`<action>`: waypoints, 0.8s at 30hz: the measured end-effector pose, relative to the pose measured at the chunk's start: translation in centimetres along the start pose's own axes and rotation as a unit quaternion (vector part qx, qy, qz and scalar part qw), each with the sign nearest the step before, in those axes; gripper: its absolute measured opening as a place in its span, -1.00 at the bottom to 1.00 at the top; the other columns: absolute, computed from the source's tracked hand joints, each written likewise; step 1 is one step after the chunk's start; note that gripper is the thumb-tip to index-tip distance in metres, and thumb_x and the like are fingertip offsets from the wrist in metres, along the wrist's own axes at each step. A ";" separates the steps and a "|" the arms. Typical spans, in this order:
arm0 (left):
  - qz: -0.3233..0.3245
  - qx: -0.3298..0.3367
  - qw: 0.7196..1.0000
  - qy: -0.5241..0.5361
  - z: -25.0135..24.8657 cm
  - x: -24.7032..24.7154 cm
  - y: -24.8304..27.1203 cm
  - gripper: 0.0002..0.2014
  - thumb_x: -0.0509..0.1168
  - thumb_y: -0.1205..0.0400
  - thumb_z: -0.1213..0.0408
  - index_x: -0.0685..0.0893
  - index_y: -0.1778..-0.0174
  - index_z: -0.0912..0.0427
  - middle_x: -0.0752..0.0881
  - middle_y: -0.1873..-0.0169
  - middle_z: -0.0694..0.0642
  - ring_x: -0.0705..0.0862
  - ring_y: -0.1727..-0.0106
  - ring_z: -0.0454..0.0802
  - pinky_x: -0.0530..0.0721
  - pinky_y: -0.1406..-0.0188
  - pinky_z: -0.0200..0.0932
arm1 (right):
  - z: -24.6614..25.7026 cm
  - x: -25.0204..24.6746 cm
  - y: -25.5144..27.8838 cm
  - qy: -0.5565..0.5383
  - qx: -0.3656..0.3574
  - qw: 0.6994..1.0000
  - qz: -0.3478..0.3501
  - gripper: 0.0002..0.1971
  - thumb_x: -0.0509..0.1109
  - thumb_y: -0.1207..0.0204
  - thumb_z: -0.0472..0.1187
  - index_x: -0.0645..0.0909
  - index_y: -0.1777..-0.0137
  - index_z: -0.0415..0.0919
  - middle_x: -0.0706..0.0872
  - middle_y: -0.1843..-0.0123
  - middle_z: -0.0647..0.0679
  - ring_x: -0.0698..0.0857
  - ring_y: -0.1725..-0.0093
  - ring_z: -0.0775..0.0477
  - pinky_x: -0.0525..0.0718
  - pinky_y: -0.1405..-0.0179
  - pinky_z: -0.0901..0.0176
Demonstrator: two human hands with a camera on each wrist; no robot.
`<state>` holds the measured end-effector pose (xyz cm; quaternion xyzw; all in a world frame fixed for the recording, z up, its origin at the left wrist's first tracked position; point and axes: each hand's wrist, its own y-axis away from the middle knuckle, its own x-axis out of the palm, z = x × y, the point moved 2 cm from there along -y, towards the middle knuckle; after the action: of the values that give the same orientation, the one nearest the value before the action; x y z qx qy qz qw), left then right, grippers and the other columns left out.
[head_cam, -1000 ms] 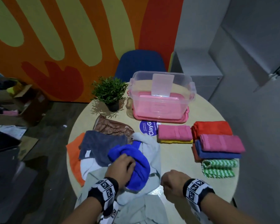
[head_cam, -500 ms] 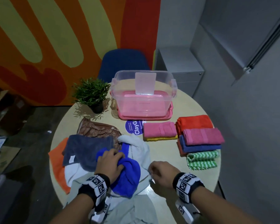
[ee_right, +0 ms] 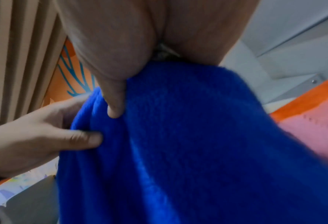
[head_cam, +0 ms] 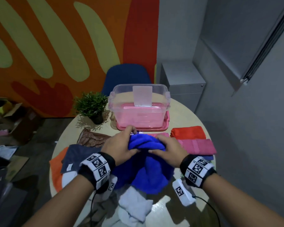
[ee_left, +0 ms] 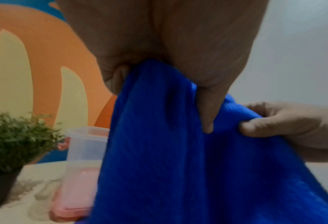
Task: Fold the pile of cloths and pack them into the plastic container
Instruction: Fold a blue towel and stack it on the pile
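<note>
Both hands hold a bright blue cloth (head_cam: 147, 163) lifted above the round table (head_cam: 184, 115). My left hand (head_cam: 121, 145) grips its upper left part, fingers curled into the fabric (ee_left: 159, 136). My right hand (head_cam: 168, 147) grips the upper right part, thumb pressed on the blue cloth (ee_right: 178, 136). The cloth hangs down bunched between my wrists. The clear plastic container (head_cam: 139, 105) stands open on its pink lid (head_cam: 166, 126) at the table's far side. An unfolded pile lies to the left: grey cloth (head_cam: 79, 154), orange cloth (head_cam: 56, 171), brown patterned cloth (head_cam: 92, 138), white cloth (head_cam: 134, 205).
Folded cloths lie at the right: orange-red (head_cam: 187, 132) and pink (head_cam: 197, 146). A small potted plant (head_cam: 90, 105) stands left of the container. A blue chair (head_cam: 126, 77) is behind the table, a grey cabinet (head_cam: 182, 86) beside it. Boxes clutter the floor at left.
The left hand has lifted the blue cloth off the pile and brought it toward the middle. The right hand, empty before, has come up and taken hold of it too.
</note>
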<state>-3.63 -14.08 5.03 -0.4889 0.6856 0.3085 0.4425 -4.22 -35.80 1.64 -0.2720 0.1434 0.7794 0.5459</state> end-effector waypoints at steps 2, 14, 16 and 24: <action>0.024 -0.024 0.997 -0.071 0.8 -1.4 0.0 -0.53 0.46 -0.45 -0.12 0.41 -0.18 -0.20 0.67 0.21 -0.08 0.71 0.09 0.11 0.59 0.21 -0.05 | -0.2 -2.3 0.1 0.024 -0.006 1.000 -0.010 -0.73 0.58 -0.42 -0.25 0.56 0.17 0.11 0.72 0.26 0.12 0.65 0.24 0.14 0.57 0.20 0.19; -0.125 -0.071 0.983 -0.110 2.1 -8.2 3.8 -0.60 0.35 -0.40 0.50 0.81 -0.05 -0.01 0.80 0.10 0.09 0.71 0.04 0.18 0.64 0.13 -0.04 | -1.3 -6.7 2.2 0.086 0.013 0.991 -0.106 -0.73 0.51 -0.38 -0.37 0.71 0.10 0.05 0.75 0.31 0.10 0.68 0.28 0.13 0.65 0.21 0.22; -0.056 -0.095 0.985 -0.136 3.3 -6.5 5.3 -0.57 0.35 -0.45 0.45 0.78 -0.15 -0.07 0.78 -0.01 0.07 0.69 -0.07 0.15 0.63 0.04 -0.06 | -2.5 -5.0 3.3 0.102 0.031 0.994 -0.011 -0.74 0.51 -0.41 -0.32 0.68 0.08 0.11 0.79 0.20 0.07 0.72 0.18 0.02 0.70 0.11 0.04; 0.248 -0.221 0.928 -0.169 12.4 4.8 15.5 -0.66 0.24 -0.63 0.12 0.65 -0.31 -0.24 0.61 -0.25 0.03 0.60 -0.34 0.03 0.52 -0.28 -0.16 | -8.5 1.5 9.5 0.247 0.111 0.919 0.288 -0.93 0.44 -0.53 -0.12 0.65 0.08 0.10 0.73 0.08 0.09 0.69 -0.03 -0.02 0.62 -0.05 0.09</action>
<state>-15.09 -0.25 -4.69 -0.3299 0.6144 0.6299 0.3419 -11.12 -42.49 -6.86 -0.3404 0.4312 0.7901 0.2719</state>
